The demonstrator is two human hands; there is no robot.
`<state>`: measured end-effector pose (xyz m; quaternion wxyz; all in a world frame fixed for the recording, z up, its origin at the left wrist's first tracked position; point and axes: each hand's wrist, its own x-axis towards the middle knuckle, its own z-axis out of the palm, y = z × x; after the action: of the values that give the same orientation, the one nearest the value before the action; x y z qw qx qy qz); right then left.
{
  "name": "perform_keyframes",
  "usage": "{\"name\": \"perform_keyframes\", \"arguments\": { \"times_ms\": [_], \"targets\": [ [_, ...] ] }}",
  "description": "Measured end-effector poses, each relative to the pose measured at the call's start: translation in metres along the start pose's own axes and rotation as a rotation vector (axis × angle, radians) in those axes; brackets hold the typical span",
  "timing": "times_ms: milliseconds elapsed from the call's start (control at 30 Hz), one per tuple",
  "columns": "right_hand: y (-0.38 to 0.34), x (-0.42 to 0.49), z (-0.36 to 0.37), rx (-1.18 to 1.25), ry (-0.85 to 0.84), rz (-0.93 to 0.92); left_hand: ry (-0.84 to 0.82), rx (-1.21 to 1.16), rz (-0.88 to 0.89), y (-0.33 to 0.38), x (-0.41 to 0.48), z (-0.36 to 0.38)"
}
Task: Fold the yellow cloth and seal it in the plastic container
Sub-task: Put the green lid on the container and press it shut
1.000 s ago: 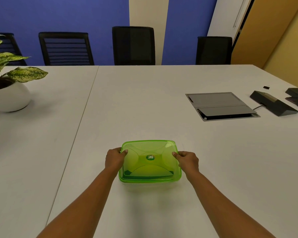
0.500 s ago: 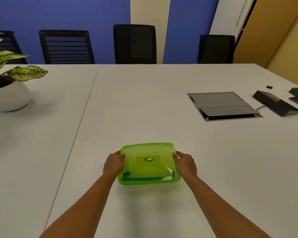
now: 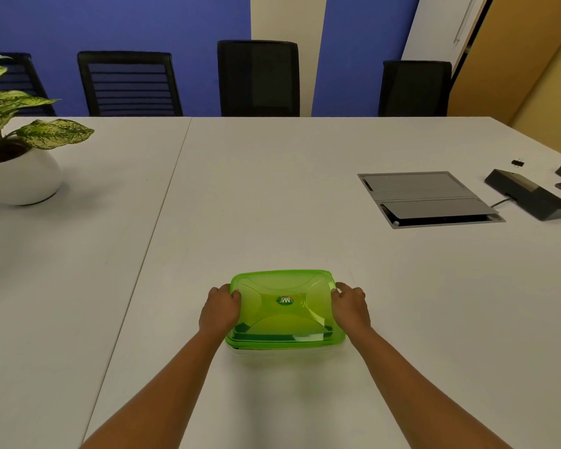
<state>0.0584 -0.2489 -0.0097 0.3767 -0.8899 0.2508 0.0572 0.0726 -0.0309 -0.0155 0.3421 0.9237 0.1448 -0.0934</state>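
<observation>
A clear plastic container [image 3: 285, 350] stands on the white table [image 3: 272, 196] close in front of me, with a translucent green lid [image 3: 284, 307] sitting on top. My left hand [image 3: 219, 309] grips the lid's left edge, thumb on top near the far corner. My right hand [image 3: 350, 306] grips the right edge in the same way. The yellow cloth is not plainly visible; only a pale shape shows through the lid and the clear wall.
A potted plant in a white bowl [image 3: 20, 179] stands at the far left. A grey cable hatch [image 3: 428, 197] is set into the table at the right, with dark devices [image 3: 528, 197] beyond it. Black chairs [image 3: 258, 77] line the far edge.
Both hands have shifted slightly along the lid's side edges while still holding it. The container stays in the same spot on the table; the camera has tipped a little.
</observation>
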Motion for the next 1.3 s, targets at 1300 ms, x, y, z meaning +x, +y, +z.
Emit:
{"name": "perform_keyframes", "arguments": {
  "times_ms": [1300],
  "targets": [
    [-0.008,0.023,0.004,0.250,-0.287,-0.038,-0.245,-0.440,-0.125,0.010,0.007,-0.007]
  ]
}}
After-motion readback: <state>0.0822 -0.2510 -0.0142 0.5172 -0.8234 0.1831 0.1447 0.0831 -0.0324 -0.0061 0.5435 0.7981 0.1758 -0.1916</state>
